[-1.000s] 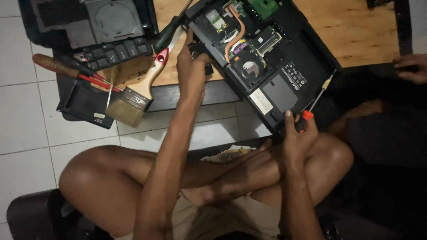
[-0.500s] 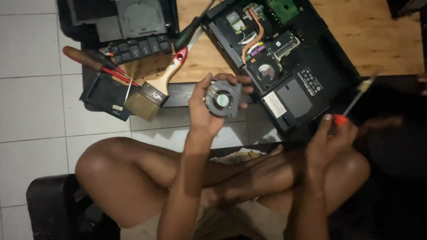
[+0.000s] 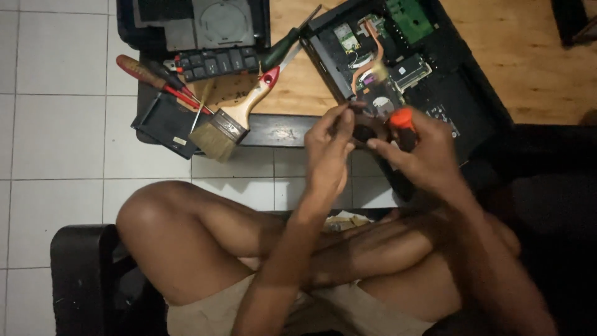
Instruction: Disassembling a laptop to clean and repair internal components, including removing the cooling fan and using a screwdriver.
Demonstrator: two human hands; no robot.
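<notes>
**Bench record: opened laptop, small fan in hand**

Far left of the desk (image 3: 280,127): a black flat panel (image 3: 166,124) overhanging the edge, above white floor tiles (image 3: 56,124). Next to it, a red-handled screwdriver (image 3: 146,73) lay aslant, its shaft running toward a wooden-handled paintbrush (image 3: 233,118), bristles down-left at the desk edge. Above these, a strip of black keys (image 3: 214,62) and a dark panel with a round recess (image 3: 221,22). A green-handled tool (image 3: 283,46) pointed up-right toward the laptop.

Centre: the left hand (image 3: 326,155) was raised before the desk edge, fingers (image 3: 339,115) curled closed on a small dark fan (image 3: 364,132); the fan sat between the two hands, just in front of the laptop's near corner, largely hidden.

Right of centre: the right hand (image 3: 423,155) met the left, fingers wrapped shut around an orange-handled screwdriver (image 3: 401,118), only the handle top showing; the tip was out of sight near the fan.

Behind the hands: an opened black laptop base (image 3: 460,93), set at an angle, copper heat pipe (image 3: 367,56) and green circuit board (image 3: 407,15) exposed.

Below: crossed bare legs (image 3: 205,242) on a dark seat (image 3: 81,274).
</notes>
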